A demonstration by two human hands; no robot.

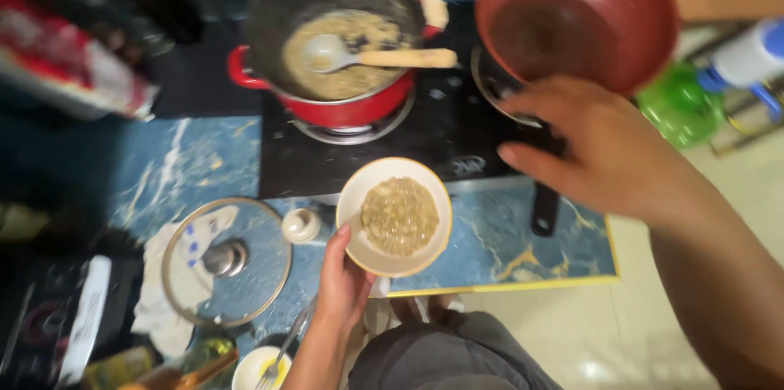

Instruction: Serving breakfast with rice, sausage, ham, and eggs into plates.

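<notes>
The left hand (343,280) grips one cream bowl (394,216) by its rim, above the counter edge; it holds lumpy beige porridge. The right hand (608,149), fingers loosely spread, grips nothing, beside one red pan (578,14). One red pot (327,31) holds one spoon (384,55).

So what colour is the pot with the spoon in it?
Red outside, dark inside: the pot, seen from the head camera.

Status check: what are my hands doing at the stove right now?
Left hand holds bowl of cooked food. Right hand open, reaching by the red pan. Spoon rests in pot. Nothing between.
</notes>
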